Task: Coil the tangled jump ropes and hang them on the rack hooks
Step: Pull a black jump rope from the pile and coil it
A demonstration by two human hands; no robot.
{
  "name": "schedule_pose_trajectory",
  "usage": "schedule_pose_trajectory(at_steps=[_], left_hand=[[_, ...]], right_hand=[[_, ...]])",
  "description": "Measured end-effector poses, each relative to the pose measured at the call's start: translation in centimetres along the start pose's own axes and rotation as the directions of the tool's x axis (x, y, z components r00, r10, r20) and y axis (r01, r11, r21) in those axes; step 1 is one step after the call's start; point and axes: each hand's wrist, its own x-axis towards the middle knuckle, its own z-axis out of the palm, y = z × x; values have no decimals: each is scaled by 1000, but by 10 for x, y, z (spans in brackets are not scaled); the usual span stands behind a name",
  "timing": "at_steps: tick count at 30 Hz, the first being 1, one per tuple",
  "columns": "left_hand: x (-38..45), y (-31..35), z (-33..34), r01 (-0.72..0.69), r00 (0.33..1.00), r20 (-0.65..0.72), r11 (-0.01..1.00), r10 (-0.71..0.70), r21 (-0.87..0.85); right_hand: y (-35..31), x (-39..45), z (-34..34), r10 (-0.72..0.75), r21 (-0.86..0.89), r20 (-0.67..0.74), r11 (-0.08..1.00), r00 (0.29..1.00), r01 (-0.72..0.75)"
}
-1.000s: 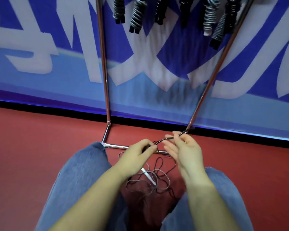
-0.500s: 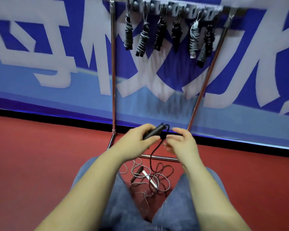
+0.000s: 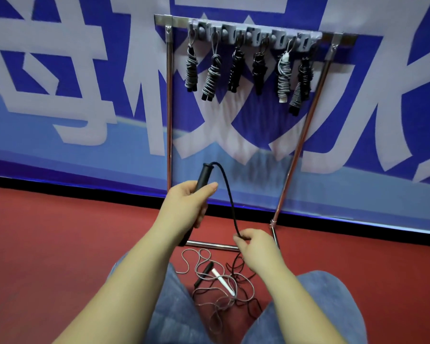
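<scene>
Left hand (image 3: 184,207): fingers wrapped round black handle (image 3: 202,177), long axis tilted up and away toward rack (image 3: 168,108). Black cord (image 3: 227,192): arcs from handle top down rightward to right hand (image 3: 255,247), fingers pinching it; right hand nearer floor (image 3: 60,244) tangle (image 3: 224,286), between knees.

A black handle (image 3: 201,181) and black cord (image 3: 230,194) are showing against the blue-and-white banner (image 3: 85,95); below it, grey cord (image 3: 204,256) (one white handle (image 3: 222,281)) is lying on red floor (image 3: 60,232).
</scene>
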Motion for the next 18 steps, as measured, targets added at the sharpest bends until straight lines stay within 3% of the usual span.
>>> schedule_pose_trajectory(at_steps=[3, 5, 7, 10, 13, 16, 18], left_hand=[[3, -10, -1, 68, 998, -1, 997, -68, 28], [6, -21, 0, 86, 996, -7, 994, -86, 74], [8, -33, 3, 107, 994, -15, 984, -106, 141], [7, -43, 6, 168, 977, 94, 962, -192, 217], [5, -44, 4, 212, 940, 235, 963, -248, 169], [5, -43, -1, 165, 947, 246, 970, -207, 180], [5, -45, -1, 150, 962, 204, 977, -180, 153]], right_hand=[[-6, 1, -3, 67, 342, 86, 935, 994, -92], [-16, -4, -8, 96, 641, 200, 740, 975, -204], [-28, -9, -16, 81, 804, 258, 535, 963, -260], [-40, -10, -26, 84, 925, 250, 275, 965, -264], [-44, -8, -34, 101, 970, 195, 127, 976, -207], [-40, -5, -43, 110, 988, 142, 40, 984, -147], [-37, -4, -47, 92, 989, 125, 70, 988, -131]])
